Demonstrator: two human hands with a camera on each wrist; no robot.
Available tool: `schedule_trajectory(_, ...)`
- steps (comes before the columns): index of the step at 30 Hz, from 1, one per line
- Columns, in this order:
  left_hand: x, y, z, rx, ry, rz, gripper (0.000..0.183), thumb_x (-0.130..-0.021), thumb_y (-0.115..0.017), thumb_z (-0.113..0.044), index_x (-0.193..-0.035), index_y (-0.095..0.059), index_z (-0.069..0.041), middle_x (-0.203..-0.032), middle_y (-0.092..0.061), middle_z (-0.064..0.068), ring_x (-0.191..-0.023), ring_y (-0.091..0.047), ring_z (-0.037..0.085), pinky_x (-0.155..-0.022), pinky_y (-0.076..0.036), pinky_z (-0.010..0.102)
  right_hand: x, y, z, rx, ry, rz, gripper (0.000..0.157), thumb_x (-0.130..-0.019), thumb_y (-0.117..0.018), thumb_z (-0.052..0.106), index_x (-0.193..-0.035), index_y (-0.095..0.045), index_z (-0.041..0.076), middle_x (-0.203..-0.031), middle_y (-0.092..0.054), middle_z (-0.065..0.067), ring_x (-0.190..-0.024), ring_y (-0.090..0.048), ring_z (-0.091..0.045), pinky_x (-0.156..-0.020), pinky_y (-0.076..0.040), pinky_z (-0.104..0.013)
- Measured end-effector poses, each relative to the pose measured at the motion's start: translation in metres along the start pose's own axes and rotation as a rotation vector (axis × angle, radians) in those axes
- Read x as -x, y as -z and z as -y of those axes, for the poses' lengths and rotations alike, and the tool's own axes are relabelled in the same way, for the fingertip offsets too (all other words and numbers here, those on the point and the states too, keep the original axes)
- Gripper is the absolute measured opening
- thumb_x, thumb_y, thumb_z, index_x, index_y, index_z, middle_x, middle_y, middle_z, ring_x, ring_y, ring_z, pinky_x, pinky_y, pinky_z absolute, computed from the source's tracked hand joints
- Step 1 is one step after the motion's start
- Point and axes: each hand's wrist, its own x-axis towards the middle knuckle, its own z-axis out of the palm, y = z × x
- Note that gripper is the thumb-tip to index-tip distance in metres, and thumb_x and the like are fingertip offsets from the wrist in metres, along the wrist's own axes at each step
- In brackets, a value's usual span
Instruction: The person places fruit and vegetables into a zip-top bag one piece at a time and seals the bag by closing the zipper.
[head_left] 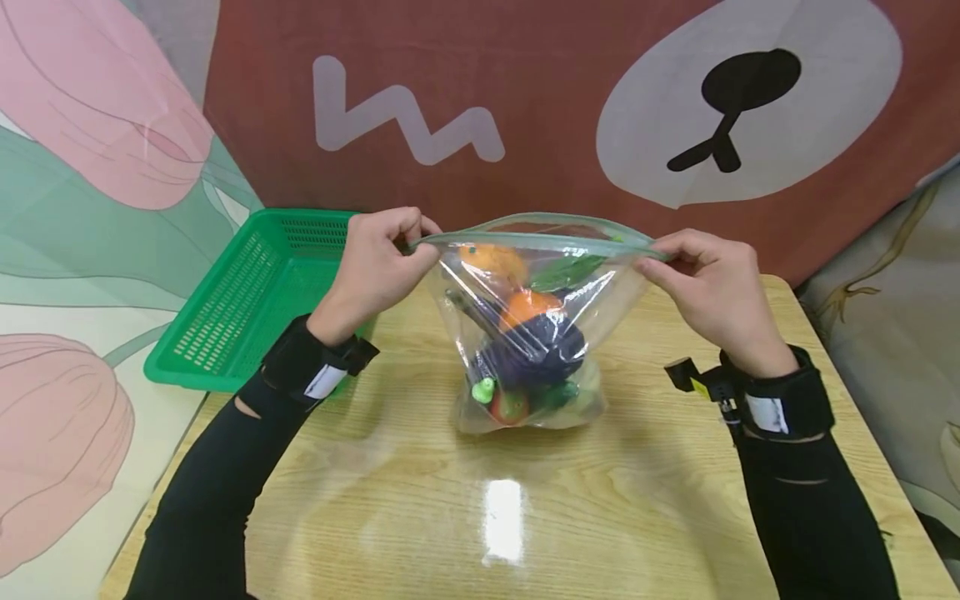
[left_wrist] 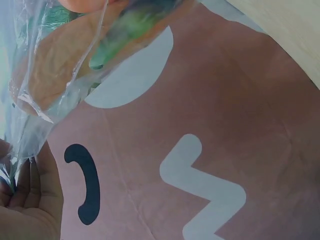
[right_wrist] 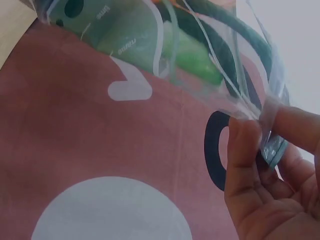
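A clear zip bag [head_left: 626, 287] with a green zip strip hangs between my hands, its mouth slightly parted. My left hand [head_left: 384, 262] pinches the top left corner; my right hand [head_left: 716, 287] pinches the top right corner. Through the plastic show a dark purple eggplant [head_left: 540, 354], an orange fruit [head_left: 528, 307], a yellow-orange fruit [head_left: 495, 265], a long green piece [head_left: 566, 272] and a red-green fruit [head_left: 510, 407]. Whether the bag's bottom touches the table is unclear. In the right wrist view, thumb and fingers of the right hand [right_wrist: 275, 185] grip the bag's corner [right_wrist: 272, 147].
A green plastic basket [head_left: 225, 375] with perforated sides stands at the table's left back edge, behind my left forearm. The wood-grain table [head_left: 390, 500] extends in front of the bag. A brown printed cloth [head_left: 540, 108] hangs behind the table.
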Motion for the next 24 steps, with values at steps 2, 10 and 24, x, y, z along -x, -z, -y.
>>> schedule_trajectory(2, 0.003, 0.001, 0.000, 0.014, 0.033, 0.012, 0.031, -0.078, -0.052, 0.006, -0.057, -0.034, -0.008, -0.084, -0.069, 0.002, -0.051, -0.047, 0.011, -0.048, -0.021, 0.028, 0.000, 0.002, -0.001, -0.040, -0.006, 0.004, 0.014, -0.083, -0.073, 0.008, -0.093, -0.069, 0.001, -0.079, -0.064, 0.006, -0.061, -0.051, -0.010, -0.053, -0.037, -0.017)
schedule_trajectory(10, 0.005, 0.003, -0.010, -0.020, 0.142, 0.198, 0.021, -0.081, -0.047, 0.009, -0.094, -0.044, -0.007, -0.088, -0.062, 0.002, -0.069, -0.053, 0.015, -0.063, -0.034, 0.032, -0.001, 0.005, -0.002, -0.175, -0.021, -0.027, 0.030, -0.079, -0.075, 0.002, -0.108, -0.068, 0.005, -0.079, -0.068, 0.007, -0.067, -0.060, -0.009, -0.055, -0.040, -0.016)
schedule_trajectory(24, -0.010, 0.007, -0.022, -0.030, 0.044, 0.448, 0.027, -0.084, -0.048, 0.007, -0.104, -0.057, -0.010, -0.087, -0.054, 0.003, -0.070, -0.044, 0.017, -0.064, -0.037, 0.032, -0.003, 0.002, 0.005, -0.198, -0.002, -0.104, 0.012, -0.081, -0.073, 0.004, -0.092, -0.073, -0.002, -0.070, -0.066, 0.007, -0.055, -0.054, -0.009, -0.045, -0.030, -0.021)
